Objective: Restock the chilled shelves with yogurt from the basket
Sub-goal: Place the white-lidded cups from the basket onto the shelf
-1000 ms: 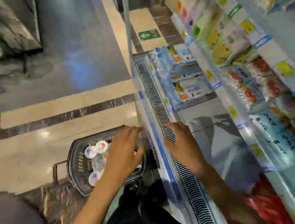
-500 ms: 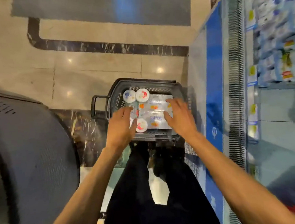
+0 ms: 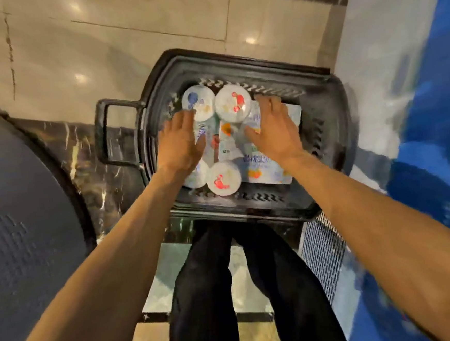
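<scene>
You stand on a pale tiled floor (image 3: 127,43) with a dark marble band across it. At the left there is a large dark grey rounded body (image 3: 21,226); I cannot tell what it is. At the right rises the blue front of the chiller (image 3: 436,126), with a strip of vent grille (image 3: 322,254) at its foot. Your legs in black trousers (image 3: 254,289) are near the bottom. Just beyond them the black basket (image 3: 237,67) stands on the floor, with its handle (image 3: 102,131) folded out to the left. Both your arms reach into it. Your left hand (image 3: 181,144) is over the left part of the load, and your right hand (image 3: 274,128) over the right part. The fingers of both are straight and spread wide and hold nothing; whether they already touch the yogurt I cannot tell. The yogurt is all in the basket: flat multipacks (image 3: 264,170) lie under and between your hands. Two round cups stand at the far side, one with a blue lid (image 3: 198,102) and one with a red lid (image 3: 233,102). A third red-lidded cup (image 3: 223,178) stands at the near side.
</scene>
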